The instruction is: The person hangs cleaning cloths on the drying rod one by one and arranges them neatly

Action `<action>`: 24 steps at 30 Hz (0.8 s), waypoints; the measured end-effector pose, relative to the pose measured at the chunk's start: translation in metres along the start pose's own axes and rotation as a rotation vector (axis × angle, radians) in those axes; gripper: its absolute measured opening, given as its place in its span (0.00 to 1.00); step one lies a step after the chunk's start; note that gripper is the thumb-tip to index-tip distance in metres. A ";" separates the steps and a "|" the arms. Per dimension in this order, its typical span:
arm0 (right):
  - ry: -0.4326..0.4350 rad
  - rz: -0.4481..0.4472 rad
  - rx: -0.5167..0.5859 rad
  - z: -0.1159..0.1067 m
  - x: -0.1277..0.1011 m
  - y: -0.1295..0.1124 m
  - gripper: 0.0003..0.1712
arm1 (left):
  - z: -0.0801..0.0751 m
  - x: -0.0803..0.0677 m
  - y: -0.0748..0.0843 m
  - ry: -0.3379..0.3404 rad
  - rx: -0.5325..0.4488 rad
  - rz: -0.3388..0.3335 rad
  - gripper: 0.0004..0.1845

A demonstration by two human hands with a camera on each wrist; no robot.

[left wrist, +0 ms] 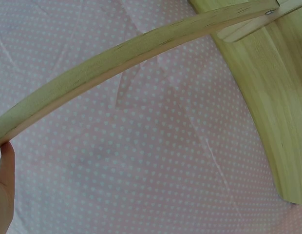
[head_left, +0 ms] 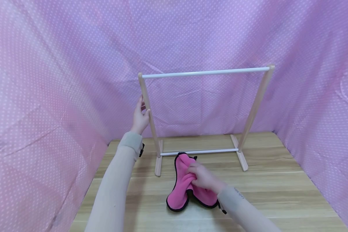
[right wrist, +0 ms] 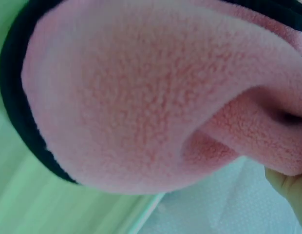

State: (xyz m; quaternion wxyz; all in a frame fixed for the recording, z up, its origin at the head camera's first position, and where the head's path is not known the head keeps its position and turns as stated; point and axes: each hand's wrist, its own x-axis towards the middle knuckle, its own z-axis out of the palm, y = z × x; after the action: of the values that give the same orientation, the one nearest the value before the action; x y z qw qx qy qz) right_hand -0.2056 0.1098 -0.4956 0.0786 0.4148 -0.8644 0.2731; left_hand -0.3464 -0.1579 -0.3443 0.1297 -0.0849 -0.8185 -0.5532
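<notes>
right hand (head_left: 204, 178) grips pink cloth (head_left: 179, 190) bunched beneath it; left hand (head_left: 140, 116) holds rack post (head_left: 148, 106).

From my head view, my right hand (head_left: 204, 178) blurs, and its fingers cover the middle of the pink cloth (head_left: 182, 187). My right wrist view cuts the cloth off at the top and right edges. My left wrist view shows only one fingertip (left wrist: 5, 187) of the left hand, the rack's post (left wrist: 126, 53) running off both sides.
</notes>
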 end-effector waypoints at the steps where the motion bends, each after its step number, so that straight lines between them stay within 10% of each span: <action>1: 0.008 0.000 -0.009 -0.003 0.001 -0.001 0.16 | 0.000 0.000 0.001 -0.001 0.001 0.000 0.40; 24: 0.225 -0.107 -0.169 -0.083 0.033 -0.015 0.17 | 0.000 0.000 -0.002 0.006 -0.017 -0.016 0.40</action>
State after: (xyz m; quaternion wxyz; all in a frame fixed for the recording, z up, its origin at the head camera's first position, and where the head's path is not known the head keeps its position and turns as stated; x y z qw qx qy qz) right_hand -0.2227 0.1244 -0.4078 0.2239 0.4192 -0.8467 0.2394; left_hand -0.3471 -0.1582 -0.3460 0.1272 -0.0777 -0.8141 -0.5613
